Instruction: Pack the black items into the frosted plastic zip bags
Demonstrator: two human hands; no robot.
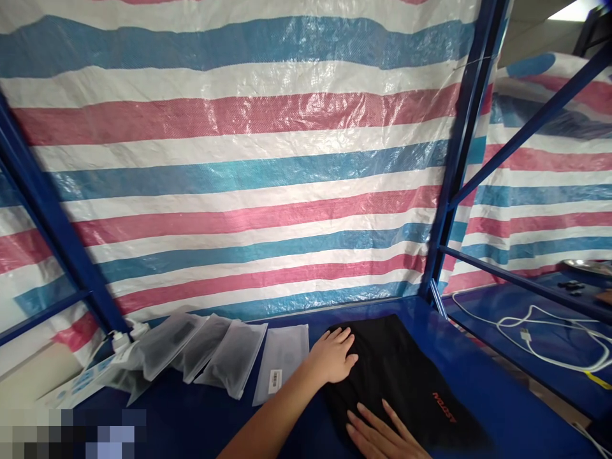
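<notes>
A black cloth item point(406, 370) with small red lettering lies spread on the blue table, its exact kind not clear. My left hand point(333, 355) rests flat on its upper left part, fingers stretched out. Lower down, my right hand point(382, 433) lies on the cloth's near edge with its fingers apart; the frame's bottom cuts off the rest of it. Just left of my left forearm is a flat frosted zip bag point(283, 354) with a barcode label.
Several filled frosted bags point(234, 358) overlap along the table's left side. Behind rises a striped plastic sheet point(258, 223). Blue metal posts point(444, 210) frame the table point(459, 357). White cables point(530, 328) lie on the neighbouring surface at right.
</notes>
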